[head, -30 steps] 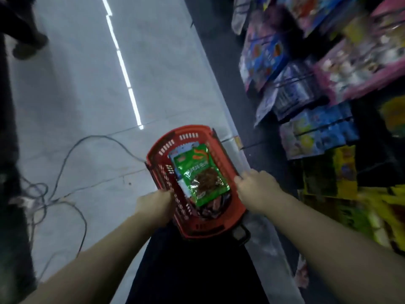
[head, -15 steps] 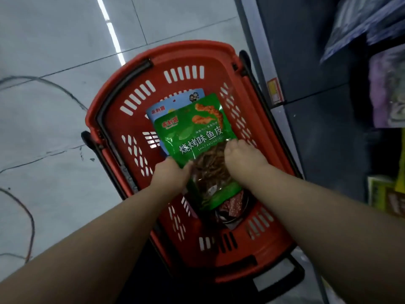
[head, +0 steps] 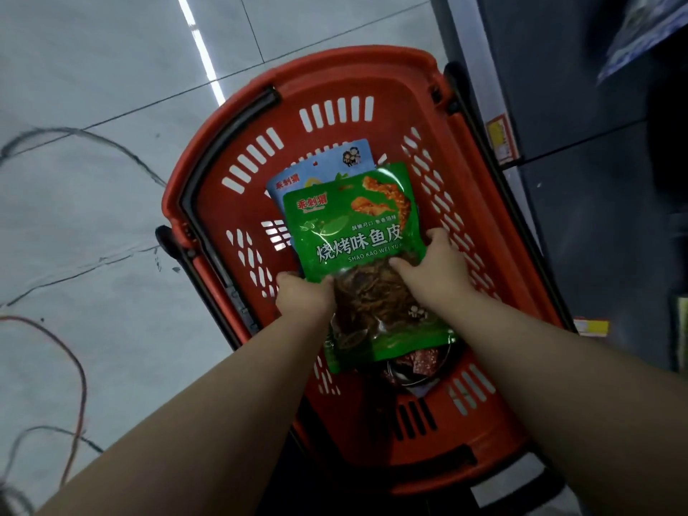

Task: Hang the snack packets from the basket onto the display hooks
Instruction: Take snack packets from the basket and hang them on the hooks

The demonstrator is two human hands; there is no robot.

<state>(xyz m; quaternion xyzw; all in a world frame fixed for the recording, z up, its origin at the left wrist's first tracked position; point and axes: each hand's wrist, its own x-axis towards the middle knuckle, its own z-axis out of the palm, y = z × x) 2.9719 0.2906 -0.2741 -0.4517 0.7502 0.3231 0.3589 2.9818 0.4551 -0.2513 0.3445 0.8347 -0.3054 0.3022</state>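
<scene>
Both hands reach into the red slotted plastic basket (head: pixel 357 87) on the floor. The left hand (head: pixel 303 296) and right hand (head: pixel 435 266), fingers curled, grasp the glossy green snack packet (head: pixel 353 232) by opposite edges, probably to lift it flat off the pale blue packet (head: pixel 320 165) beneath.

left hand (head: pixel 303 297) + right hand (head: pixel 437 268) grip green packet (head: pixel 353 232) | red basket (head: pixel 480 441)
</scene>
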